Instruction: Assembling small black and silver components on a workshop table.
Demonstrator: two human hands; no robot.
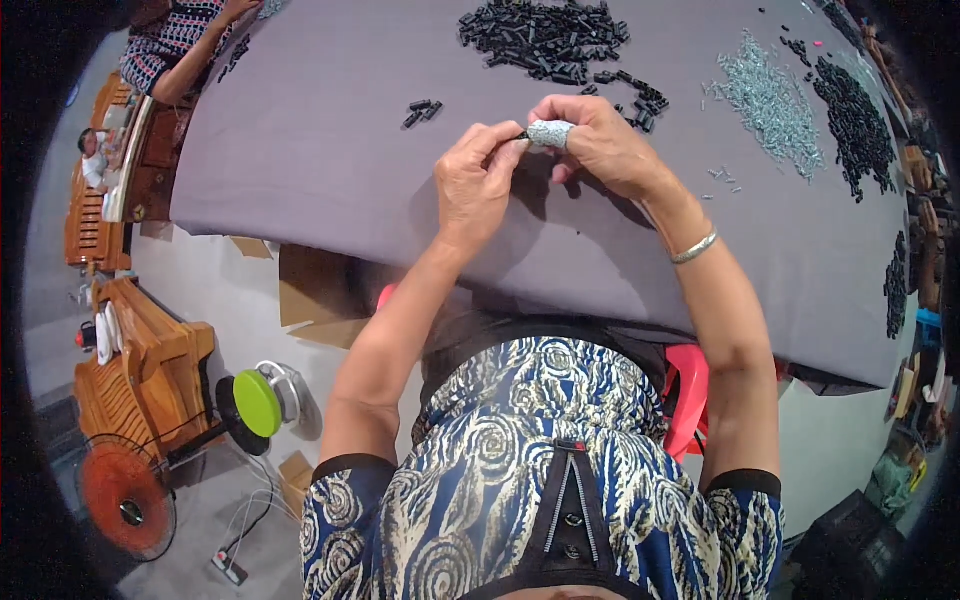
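Observation:
Over the near part of the grey-covered table, my two hands meet. My left hand is closed, pinching a small black piece between thumb and forefinger. Against that piece, my right hand is closed too, its fingers bent inward. A silvery-grey wrap sits at its fingertips and seems to cover a digit; whatever those fingers grip is hidden. Just beyond the hands lies a heap of black tube-like pieces, with a looser trail of the same pieces near my right hand. A few more black pieces lie to the left.
On the right of the table are a pile of small silvery pieces, a black pile and another black pile. A person is at the far left. A fan and an open cardboard box stand below left.

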